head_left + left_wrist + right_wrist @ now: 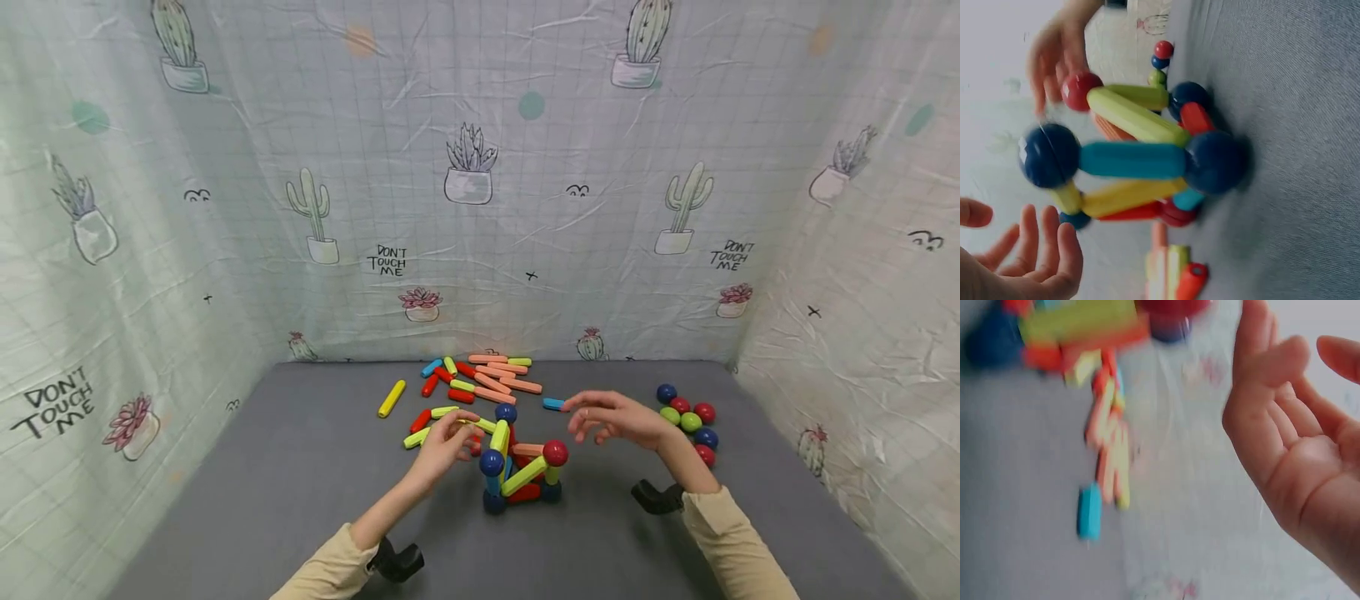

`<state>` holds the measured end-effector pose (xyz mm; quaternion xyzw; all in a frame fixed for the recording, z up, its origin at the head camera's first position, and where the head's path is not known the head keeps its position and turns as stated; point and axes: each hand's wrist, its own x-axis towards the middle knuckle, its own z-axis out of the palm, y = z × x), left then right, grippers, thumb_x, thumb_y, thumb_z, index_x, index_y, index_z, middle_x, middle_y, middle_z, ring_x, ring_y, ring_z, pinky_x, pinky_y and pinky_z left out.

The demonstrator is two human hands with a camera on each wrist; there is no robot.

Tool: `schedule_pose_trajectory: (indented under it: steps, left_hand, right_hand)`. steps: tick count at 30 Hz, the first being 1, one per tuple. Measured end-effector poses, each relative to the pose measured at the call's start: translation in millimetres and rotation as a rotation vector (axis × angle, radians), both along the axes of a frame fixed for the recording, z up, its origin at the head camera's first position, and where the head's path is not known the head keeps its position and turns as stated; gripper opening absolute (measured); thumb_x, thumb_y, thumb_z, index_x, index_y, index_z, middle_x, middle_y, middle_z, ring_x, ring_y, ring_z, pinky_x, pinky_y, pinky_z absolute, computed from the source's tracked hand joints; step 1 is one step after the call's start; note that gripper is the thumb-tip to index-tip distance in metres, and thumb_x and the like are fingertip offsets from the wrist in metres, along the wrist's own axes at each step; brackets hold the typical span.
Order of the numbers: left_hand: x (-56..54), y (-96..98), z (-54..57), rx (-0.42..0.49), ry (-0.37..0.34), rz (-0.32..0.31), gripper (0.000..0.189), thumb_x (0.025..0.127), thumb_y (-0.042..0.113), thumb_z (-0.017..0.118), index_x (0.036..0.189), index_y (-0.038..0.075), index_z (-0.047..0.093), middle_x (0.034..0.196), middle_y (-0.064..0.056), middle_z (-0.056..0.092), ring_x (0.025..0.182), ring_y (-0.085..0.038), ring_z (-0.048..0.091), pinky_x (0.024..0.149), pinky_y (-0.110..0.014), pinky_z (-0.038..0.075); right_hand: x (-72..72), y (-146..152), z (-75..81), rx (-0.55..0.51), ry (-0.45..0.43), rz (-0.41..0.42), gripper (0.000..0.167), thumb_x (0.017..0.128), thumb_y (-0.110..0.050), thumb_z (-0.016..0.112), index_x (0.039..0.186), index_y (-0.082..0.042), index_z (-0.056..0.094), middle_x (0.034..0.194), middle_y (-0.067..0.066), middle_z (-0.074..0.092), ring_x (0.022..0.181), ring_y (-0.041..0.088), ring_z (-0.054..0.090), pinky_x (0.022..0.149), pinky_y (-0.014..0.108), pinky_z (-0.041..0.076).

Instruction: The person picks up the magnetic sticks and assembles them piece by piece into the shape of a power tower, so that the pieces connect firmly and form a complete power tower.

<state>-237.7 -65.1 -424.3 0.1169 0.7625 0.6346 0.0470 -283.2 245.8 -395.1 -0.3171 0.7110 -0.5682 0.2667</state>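
Note:
A frame built of coloured rods and balls (525,477) stands on the grey table between my hands. Dark blue balls (1216,161) mark its lower corners, and a red ball (556,453) tops its right side. A teal rod (1132,160) joins two blue balls upright in the left wrist view. My left hand (447,450) hovers just left of the frame, fingers loosely bent, holding nothing. My right hand (618,417) is raised to the right of the red ball, also holding nothing, its fingers relaxed and partly bent in the right wrist view.
Loose orange, red and yellow-green rods (495,382) lie in a pile behind the frame. A yellow rod (392,399) lies off to the left, a short blue rod (553,404) near the right fingertips. Several loose balls (691,422) sit at the right. A printed curtain (480,292) hangs behind.

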Motion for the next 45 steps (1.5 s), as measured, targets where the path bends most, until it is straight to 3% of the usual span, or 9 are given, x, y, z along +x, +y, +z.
schedule_pose_trajectory:
  steps: [4, 8, 11, 15, 20, 24, 31, 38, 45]
  left_hand:
    - [14.7, 7.4, 5.9, -0.129, 0.205, -0.052, 0.028, 0.092, 0.025, 0.048, 0.112, 0.006, 0.056, 0.101, -0.013, 0.06, 0.086, -0.019, 0.058, 0.066, -0.027, 0.049]
    - [23.9, 10.2, 4.9, -0.238, 0.375, -0.078, 0.025, 0.089, 0.025, 0.053, 0.108, 0.01, 0.06, 0.1, -0.005, 0.059, 0.084, -0.013, 0.054, 0.063, -0.021, 0.045]
    - [26.7, 10.3, 1.4, -0.302, 0.466, -0.086, 0.025, 0.086, 0.021, 0.059, 0.107, 0.009, 0.061, 0.1, -0.006, 0.057, 0.083, -0.015, 0.053, 0.063, -0.022, 0.045]
    - [27.3, 10.2, -4.0, -0.409, 0.519, -0.1, 0.03, 0.082, 0.021, 0.063, 0.11, 0.011, 0.059, 0.101, -0.002, 0.054, 0.087, -0.014, 0.05, 0.067, -0.027, 0.045]
    - [27.1, 9.8, -5.2, -0.492, 0.581, -0.106, 0.031, 0.08, 0.02, 0.066, 0.109, 0.012, 0.059, 0.101, 0.003, 0.052, 0.093, -0.012, 0.047, 0.077, -0.029, 0.045]
    - [28.0, 9.1, -5.8, -0.527, 0.615, -0.094, 0.029, 0.079, 0.02, 0.067, 0.106, 0.012, 0.061, 0.098, 0.004, 0.052, 0.091, -0.011, 0.047, 0.077, -0.027, 0.044]
    - [30.0, 8.0, -7.8, -0.547, 0.608, -0.08, 0.029, 0.078, 0.02, 0.068, 0.106, 0.012, 0.061, 0.097, 0.004, 0.05, 0.089, -0.01, 0.046, 0.074, -0.025, 0.043]
    - [30.7, 8.6, -6.8, -0.546, 0.598, -0.078, 0.03, 0.078, 0.018, 0.068, 0.106, 0.013, 0.061, 0.097, 0.004, 0.049, 0.089, -0.01, 0.045, 0.074, -0.025, 0.043]
    - [30.4, 8.6, -6.8, -0.565, 0.605, -0.075, 0.029, 0.078, 0.019, 0.068, 0.106, 0.014, 0.061, 0.096, 0.005, 0.048, 0.087, -0.009, 0.043, 0.072, -0.023, 0.041]
  right_hand:
    - [-30.0, 1.2, -9.3, 0.115, 0.105, -0.234, 0.029, 0.094, -0.022, 0.043, 0.117, -0.006, 0.051, 0.098, 0.015, 0.06, 0.086, 0.025, 0.06, 0.063, 0.029, 0.048]
    - [-50.4, -12.9, -31.7, 0.341, 0.324, -0.365, 0.027, 0.092, -0.016, 0.048, 0.112, -0.001, 0.055, 0.101, 0.022, 0.06, 0.088, 0.033, 0.059, 0.065, 0.036, 0.049]
    - [-60.6, -24.9, -49.3, 0.491, 0.516, -0.405, 0.025, 0.089, -0.01, 0.051, 0.109, 0.002, 0.058, 0.102, 0.02, 0.061, 0.089, 0.033, 0.059, 0.068, 0.038, 0.049]
    - [-69.8, -37.4, -65.8, 0.661, 0.749, -0.419, 0.027, 0.086, -0.014, 0.057, 0.109, -0.001, 0.059, 0.107, 0.015, 0.059, 0.095, 0.031, 0.055, 0.075, 0.04, 0.048]
    - [-72.8, -47.0, -71.8, 0.848, 0.938, -0.376, 0.032, 0.084, -0.02, 0.06, 0.113, -0.006, 0.057, 0.111, 0.014, 0.058, 0.1, 0.033, 0.052, 0.078, 0.048, 0.046]
    - [-71.0, -49.4, -72.4, 0.909, 0.976, -0.335, 0.031, 0.082, -0.016, 0.063, 0.112, -0.006, 0.058, 0.106, 0.013, 0.058, 0.096, 0.032, 0.052, 0.073, 0.048, 0.046]
    - [-69.9, -49.9, -76.6, 0.893, 1.003, -0.338, 0.025, 0.078, -0.007, 0.066, 0.102, -0.007, 0.059, 0.099, 0.012, 0.059, 0.088, 0.03, 0.055, 0.069, 0.043, 0.048]
    - [-69.5, -46.6, -80.0, 0.926, 0.967, -0.36, 0.018, 0.078, -0.008, 0.066, 0.094, -0.007, 0.059, 0.093, 0.011, 0.059, 0.084, 0.029, 0.056, 0.068, 0.041, 0.048]
    - [-66.4, -41.4, -76.9, 0.872, 0.923, -0.376, 0.021, 0.077, -0.009, 0.067, 0.095, -0.01, 0.057, 0.092, 0.008, 0.061, 0.081, 0.025, 0.059, 0.064, 0.038, 0.049]
